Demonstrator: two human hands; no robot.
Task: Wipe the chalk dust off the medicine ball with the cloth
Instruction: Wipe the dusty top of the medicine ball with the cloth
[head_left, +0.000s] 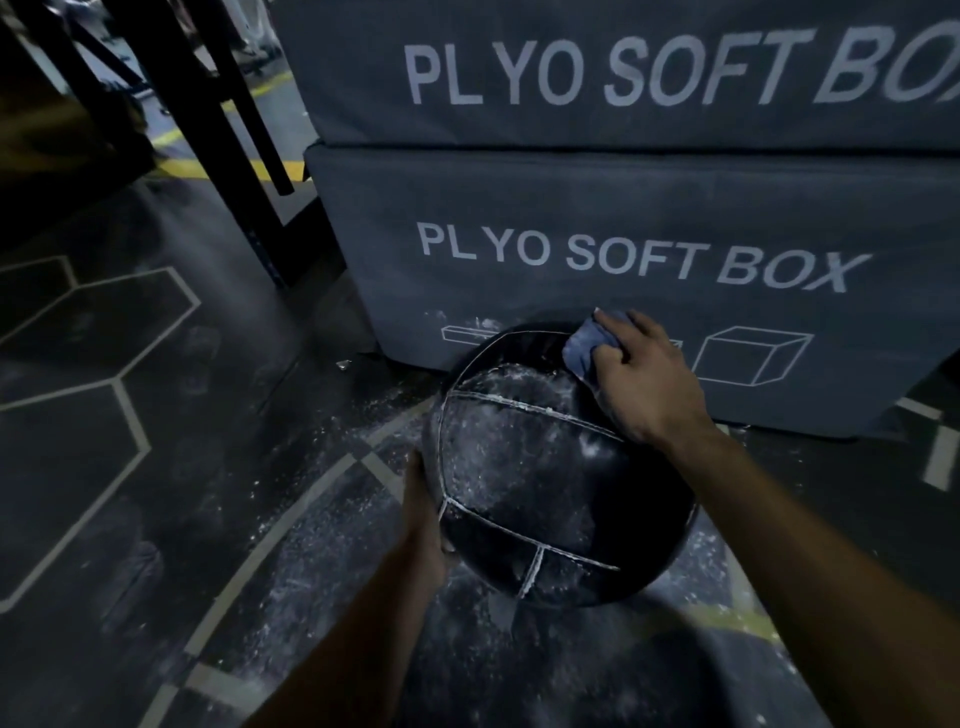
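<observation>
Starting at the left, I see dark gym floor (156, 415) with pale hexagon lines, and nearer the middle a scatter of spilled chalk dust (322, 525) lying on it. My left hand (423, 514) cups the near-left side of the medicine ball (550, 467), fingers wrapped around under its curve where I cannot see them, so I judge that grip closed on the ball as a brace. The ball sits low on the floor, its far side just beside the lower plyo soft box (597, 249), and white dust covers its upper panels and fills the seams. To the right, my right hand (644, 374) has its grip clamped on the bunched blue cloth (584, 348), pressing it onto the ball's far-right top edge. What could go wrong, as I judge it: the ball is round and smooth, so a hard stroke could roll it out of my left hand; wiped dust could fall onto the chalky floor and be picked up again if I turn the ball there; and a loaded cloth may just smear powder into the seams. No open container is in view; the two stacked boxes are closed padded blocks with nothing visible in them.
</observation>
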